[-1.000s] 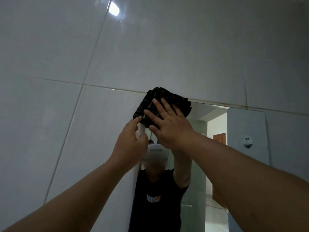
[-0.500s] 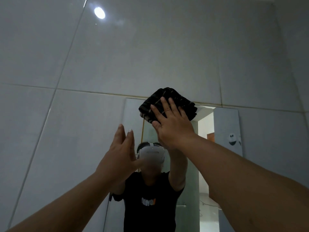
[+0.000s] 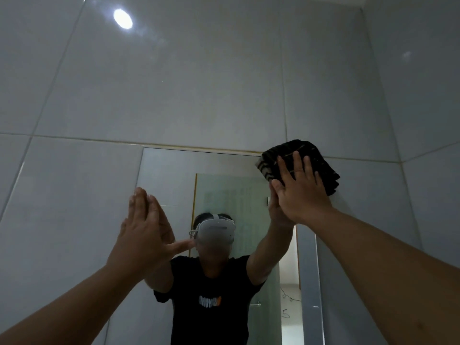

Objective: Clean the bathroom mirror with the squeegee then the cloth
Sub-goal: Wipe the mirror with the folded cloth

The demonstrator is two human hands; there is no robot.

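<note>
A frameless mirror (image 3: pixel 224 168) is set into the grey tiled wall ahead. My right hand (image 3: pixel 301 192) presses a folded dark cloth (image 3: pixel 321 163) flat against the mirror's top right corner, fingers spread over it. My left hand (image 3: pixel 146 232) is raised with fingers straight and thumb out, palm against or just off the mirror's left edge, holding nothing. The mirror reflects a person in a black T-shirt with a white headset. No squeegee is in view.
Large glossy grey wall tiles (image 3: pixel 199 83) surround the mirror, with a ceiling light reflected at the upper left (image 3: pixel 122 18). A side wall meets the tiled wall at the right (image 3: pixel 423 120). The mirror shows a frosted glass door and an open doorway behind.
My right hand has slid the cloth from the mirror's top left along the top edge to the top right corner. My left hand let go of the cloth and opened flat.
</note>
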